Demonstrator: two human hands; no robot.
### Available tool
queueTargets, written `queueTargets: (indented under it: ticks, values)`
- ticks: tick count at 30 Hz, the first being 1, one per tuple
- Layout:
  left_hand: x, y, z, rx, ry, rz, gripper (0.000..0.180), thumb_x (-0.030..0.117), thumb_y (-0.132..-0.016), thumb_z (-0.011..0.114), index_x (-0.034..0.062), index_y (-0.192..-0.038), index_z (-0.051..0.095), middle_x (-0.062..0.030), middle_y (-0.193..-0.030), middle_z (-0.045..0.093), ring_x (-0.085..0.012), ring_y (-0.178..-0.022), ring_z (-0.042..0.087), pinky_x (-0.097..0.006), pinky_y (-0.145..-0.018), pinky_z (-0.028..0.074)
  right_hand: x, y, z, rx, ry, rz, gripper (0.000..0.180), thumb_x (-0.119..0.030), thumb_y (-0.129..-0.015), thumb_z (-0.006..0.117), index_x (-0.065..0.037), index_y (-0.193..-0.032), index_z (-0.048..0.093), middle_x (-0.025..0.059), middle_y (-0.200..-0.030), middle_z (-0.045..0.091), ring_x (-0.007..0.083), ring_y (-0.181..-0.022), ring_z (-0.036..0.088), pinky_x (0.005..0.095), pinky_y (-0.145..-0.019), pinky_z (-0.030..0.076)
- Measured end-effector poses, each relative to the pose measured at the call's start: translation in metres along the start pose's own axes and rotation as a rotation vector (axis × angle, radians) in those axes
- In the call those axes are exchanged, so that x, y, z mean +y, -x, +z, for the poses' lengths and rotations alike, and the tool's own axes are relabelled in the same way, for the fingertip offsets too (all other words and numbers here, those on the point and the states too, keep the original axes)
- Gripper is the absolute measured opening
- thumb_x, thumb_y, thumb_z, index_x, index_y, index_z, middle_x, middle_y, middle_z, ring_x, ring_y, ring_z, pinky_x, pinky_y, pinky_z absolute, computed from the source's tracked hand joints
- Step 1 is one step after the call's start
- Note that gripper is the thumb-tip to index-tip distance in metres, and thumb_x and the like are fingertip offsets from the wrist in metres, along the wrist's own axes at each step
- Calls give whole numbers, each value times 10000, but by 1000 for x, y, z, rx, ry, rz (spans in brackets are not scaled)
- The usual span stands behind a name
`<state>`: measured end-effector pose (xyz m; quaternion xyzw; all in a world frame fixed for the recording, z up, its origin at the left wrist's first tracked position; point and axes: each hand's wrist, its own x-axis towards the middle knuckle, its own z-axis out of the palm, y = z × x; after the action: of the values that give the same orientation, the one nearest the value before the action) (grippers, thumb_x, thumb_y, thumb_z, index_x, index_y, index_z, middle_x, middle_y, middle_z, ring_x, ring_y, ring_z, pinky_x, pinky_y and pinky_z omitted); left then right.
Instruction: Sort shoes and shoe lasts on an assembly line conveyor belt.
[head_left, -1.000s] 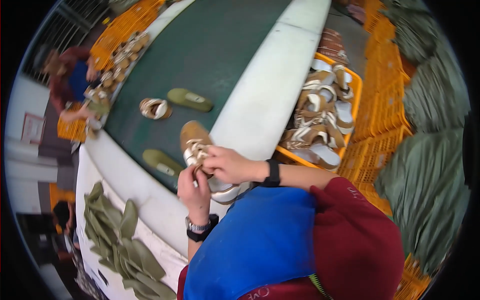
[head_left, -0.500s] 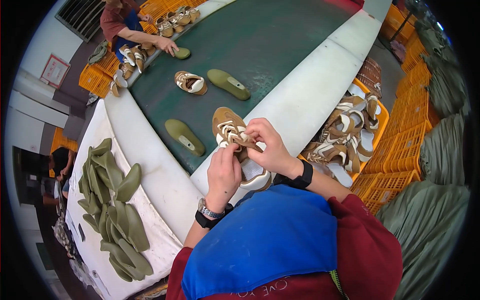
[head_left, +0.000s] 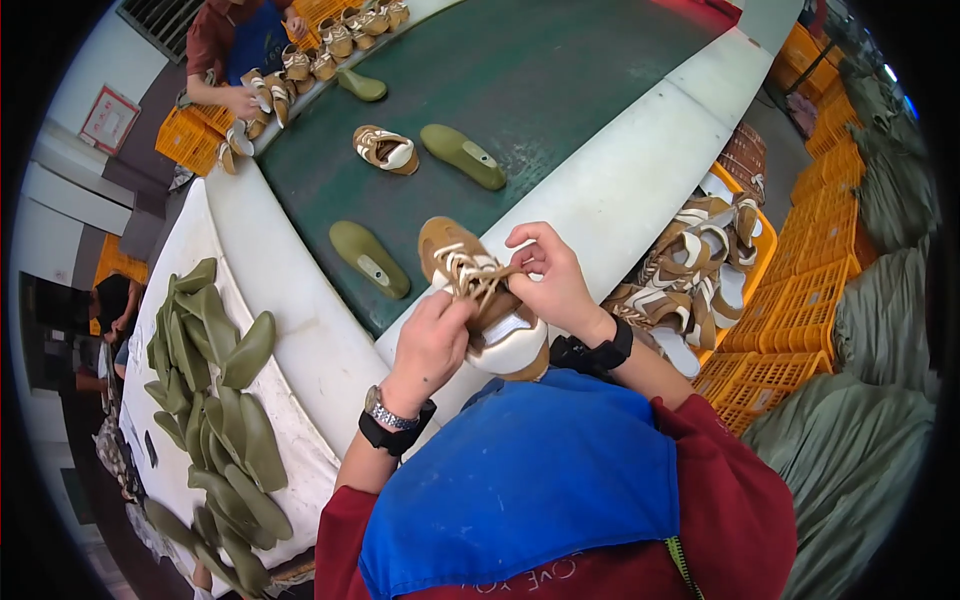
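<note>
A brown and white sneaker is in front of me at the conveyor's white edge, its toe pointing away and its heel near my apron. My left hand is closed at the shoe's left side, its fingertips pinching the shoelace. Over the shoe's right side, my right hand pinches the lace between thumb and forefinger, the other fingers curled. Lace strands stretch between both hands above the tongue. Beyond the shoe, on the green belt, are one green shoe last, another last and a second sneaker.
At left, green lasts are heaped on a white-covered table. An orange crate of sneakers stands right, beside stacked crates. A co-worker stands at the far left, near sneakers lining the belt edge.
My right hand has shifted slightly right, drawing the lace out from the shoe. The co-worker's hand has left the far last and moved to the sneakers at the edge. More lasts show at lower left.
</note>
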<state>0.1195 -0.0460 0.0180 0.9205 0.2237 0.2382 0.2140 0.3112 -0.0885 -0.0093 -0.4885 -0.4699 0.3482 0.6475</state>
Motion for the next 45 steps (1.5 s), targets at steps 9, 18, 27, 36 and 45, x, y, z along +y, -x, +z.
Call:
queueTargets:
  ticks: [9,18,27,36,45]
  values:
    - [-1,-22,6,275,-274,-47,358,54,-691,680,35,-1033,578,-128,-1081,588,-299,-962,587,-357,-799,504,-9,-8,12,-185,211,-112,307,40,-712,558,-44,-1007,538,76,-940,546,177,-730,562,293,-645,485]
    - [-14,-14,-11,393,139,-327,193,28,-762,648,17,-954,637,-151,-911,670,-305,-789,658,-339,-695,532,-36,-16,17,-311,443,-182,399,-36,-736,605,-111,-1120,527,88,-1069,528,247,-804,597,351,-682,510]
    - [4,-31,11,70,-169,-264,619,39,-690,687,3,-1251,427,-235,-1249,469,-410,-1126,465,-448,-948,393,8,-19,29,-265,685,-271,277,-119,-780,566,-100,-1054,527,112,-920,598,336,-776,612,423,-653,502]
    - [-22,-24,23,-16,144,-374,681,-50,-709,511,18,-1359,318,-267,-1243,490,-383,-1172,500,-399,-958,411,19,-9,5,-328,729,-63,563,-47,-705,616,-153,-1241,481,103,-925,546,324,-758,600,413,-627,493]
    - [-74,39,22,-90,1520,-945,554,209,-926,518,91,-1412,280,-145,-1361,411,-291,-1188,486,-444,-959,429,26,-20,39,-193,632,-169,579,-26,-726,603,-125,-1273,443,124,-967,545,331,-786,599,413,-658,493]
